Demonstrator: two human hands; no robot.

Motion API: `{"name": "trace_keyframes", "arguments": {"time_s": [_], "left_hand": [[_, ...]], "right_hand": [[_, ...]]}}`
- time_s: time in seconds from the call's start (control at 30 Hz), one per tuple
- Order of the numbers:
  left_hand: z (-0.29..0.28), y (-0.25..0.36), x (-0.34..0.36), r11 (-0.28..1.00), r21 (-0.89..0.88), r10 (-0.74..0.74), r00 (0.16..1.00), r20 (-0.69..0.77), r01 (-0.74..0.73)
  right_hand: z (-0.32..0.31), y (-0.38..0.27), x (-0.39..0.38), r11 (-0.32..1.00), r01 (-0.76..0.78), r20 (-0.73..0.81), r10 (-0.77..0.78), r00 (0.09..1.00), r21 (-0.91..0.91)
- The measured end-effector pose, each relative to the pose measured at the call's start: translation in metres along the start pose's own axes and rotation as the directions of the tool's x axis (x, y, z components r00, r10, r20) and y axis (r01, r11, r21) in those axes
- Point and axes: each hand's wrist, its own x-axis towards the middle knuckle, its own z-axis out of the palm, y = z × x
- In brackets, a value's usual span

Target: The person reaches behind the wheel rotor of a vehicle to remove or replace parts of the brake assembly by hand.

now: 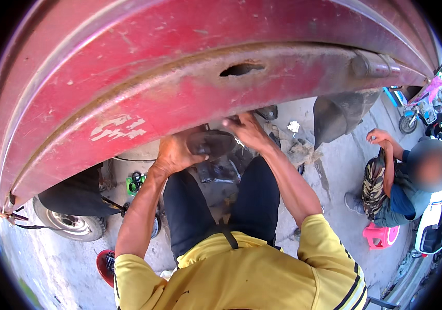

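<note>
Beneath the rusty red metal panel (190, 90), my left hand (175, 152) is closed around the left side of a dark rounded part (209, 143), with my thumb across its lower edge. My right hand (248, 133) is at the right of that part, just under the panel edge; its fingers are blurred, and a small silvery piece shows by its palm, too small to name. Loose metal tools (223, 181) lie on the ground between my dark-trousered legs.
A wheel (76, 227) is at left, with a red bowl (106, 263) of small parts and a green object (132, 185). A black flap (334, 116) hangs right. A person (402, 201) sits on a pink stool (378, 235), near parked two-wheelers (412, 121).
</note>
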Motion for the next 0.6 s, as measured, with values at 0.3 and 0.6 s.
{"name": "trace_keyframes", "arguments": {"time_s": [0.3,0.6], "left_hand": [[-0.005,0.005,-0.007,0.999,-0.006,-0.041,0.998,-0.049,0.041],[0.000,-0.006,-0.006,0.982,-0.084,-0.164,0.985,0.048,0.167]], "right_hand": [[-0.002,-0.129,0.014,0.882,0.336,0.083,-0.327,0.941,-0.330],[0.023,-0.145,0.019,0.787,0.444,0.131,-0.431,0.893,-0.428]]}}
